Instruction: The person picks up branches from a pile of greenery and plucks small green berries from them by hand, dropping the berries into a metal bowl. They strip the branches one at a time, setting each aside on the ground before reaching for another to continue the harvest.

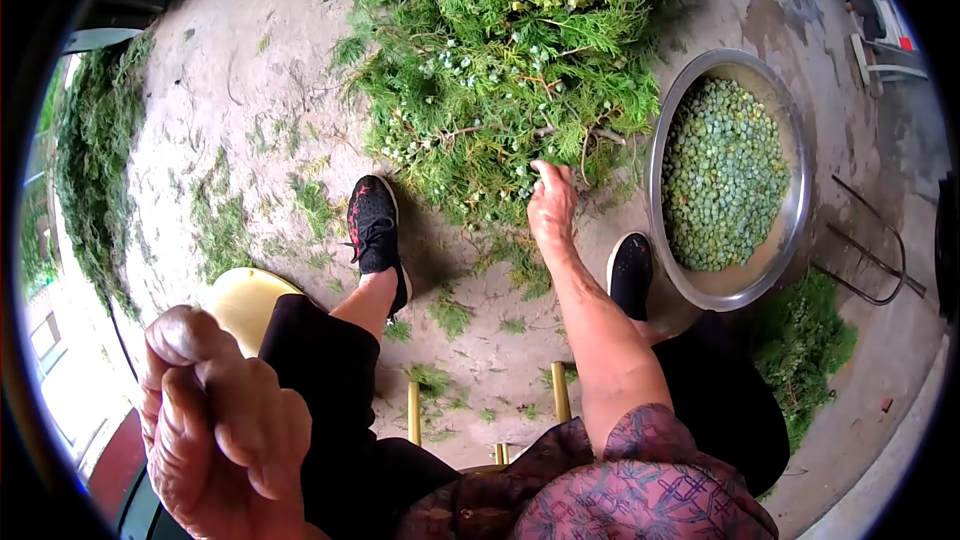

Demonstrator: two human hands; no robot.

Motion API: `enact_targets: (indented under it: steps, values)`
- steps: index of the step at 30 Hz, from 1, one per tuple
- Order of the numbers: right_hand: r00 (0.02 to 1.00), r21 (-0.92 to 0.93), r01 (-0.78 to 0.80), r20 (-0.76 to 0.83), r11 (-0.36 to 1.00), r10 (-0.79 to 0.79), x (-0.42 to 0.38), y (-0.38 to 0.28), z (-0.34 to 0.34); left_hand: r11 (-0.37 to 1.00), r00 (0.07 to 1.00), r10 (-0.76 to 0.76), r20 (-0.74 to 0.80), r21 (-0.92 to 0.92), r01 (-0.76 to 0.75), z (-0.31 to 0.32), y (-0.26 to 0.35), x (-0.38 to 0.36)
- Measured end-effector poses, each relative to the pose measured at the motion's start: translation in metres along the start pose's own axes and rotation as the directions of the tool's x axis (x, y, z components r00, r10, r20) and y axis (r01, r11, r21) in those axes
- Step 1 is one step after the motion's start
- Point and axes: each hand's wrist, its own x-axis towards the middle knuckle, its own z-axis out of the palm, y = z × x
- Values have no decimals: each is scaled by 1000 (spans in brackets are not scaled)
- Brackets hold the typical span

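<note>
A large heap of green conifer branches [500, 70] with small pale cones lies on the ground in front of my feet. My right hand [553, 208] reaches to the near edge of this heap, its fingers bent together; anything between them is too small to make out. Close to the camera at the lower left, my left hand [220, 410] is raised with its fingers curled and pressed together, hiding whatever may be inside. To the right of the heap stands a wide metal basin [738, 66], holding a thick layer of small green cones [725, 175].
My black shoes [374, 230] rest on the concrete floor among scattered sprigs. Beside my left leg is a yellow round object [250, 302]. More branches lie at the far left [95, 160] and lower right [800, 350]. A bent metal frame [880, 250] lies right of the basin.
</note>
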Motion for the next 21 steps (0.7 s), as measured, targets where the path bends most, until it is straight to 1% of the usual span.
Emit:
enact_targets:
  steps: [1, 2, 3, 4, 5, 6, 7, 9, 11, 12, 13, 15, 16, 17, 19, 21]
  values:
    - [1000, -29, 23, 5, 999, -23, 7, -3, 8, 1000, 1000, -8, -15, -25, 8, 2, 0, 1]
    - [988, -144, -58, 132, 988, 77, 9, -7, 14, 999, 999, -16, -31, -53, 14, 3, 0, 1]
    - [980, -222, -35, 184, 974, 77, 5, -3, 20, 999, 1000, -24, -7, -48, 24, 3, 0, 2]
    - [964, -243, 2, 258, 970, 62, 0, 0, 21, 999, 999, -31, 15, -43, 32, 3, 1, 4]
    - [941, -261, 42, 334, 965, 49, -9, 3, 18, 998, 999, -40, 34, -38, 41, 2, 1, 4]
    - [945, -186, 129, 321, 974, -64, -25, 9, 15, 999, 999, -38, 30, 4, 38, 3, 2, 4]
    - [930, -141, 129, 360, 981, -71, -41, 17, 9, 1000, 999, -26, 25, 10, 26, 3, 2, 3]
    - [954, -80, 56, 299, 995, -30, -68, 22, -6, 1000, 1000, -11, 17, 22, 11, 2, 1, 2]
    - [974, 61, -127, 198, 990, 113, -77, 29, -18, 999, 1000, -15, 8, 43, 15, 1, 0, 0]
    - [999, 20, -12, 52, 1000, 11, -76, 38, -20, 999, 1000, -16, 4, 45, 16, 2, 0, -1]
    - [999, 34, -22, -29, 999, 23, -75, 47, -19, 999, 1000, -12, 2, 44, 12, 2, 0, 0]
    - [986, 47, -167, -15, 985, 168, -57, 35, -26, 999, 998, -40, 44, 28, 39, 1, 0, 0]
    - [974, 95, -227, 8, 969, 227, -45, 29, -26, 998, 997, -52, 65, 22, 51, 1, 1, 1]
    - [987, 49, -148, -55, 988, 150, -35, 34, -16, 999, 998, -47, 42, 20, 46, 1, 1, 0]
    - [995, -30, -74, -62, 997, 72, -14, 37, -1, 999, 999, -41, -4, 15, 41, 4, 0, 0]
    - [999, -40, -41, 23, 998, 42, 0, 28, 6, 999, 999, -33, 2, 38, 33, 6, 0, 1]
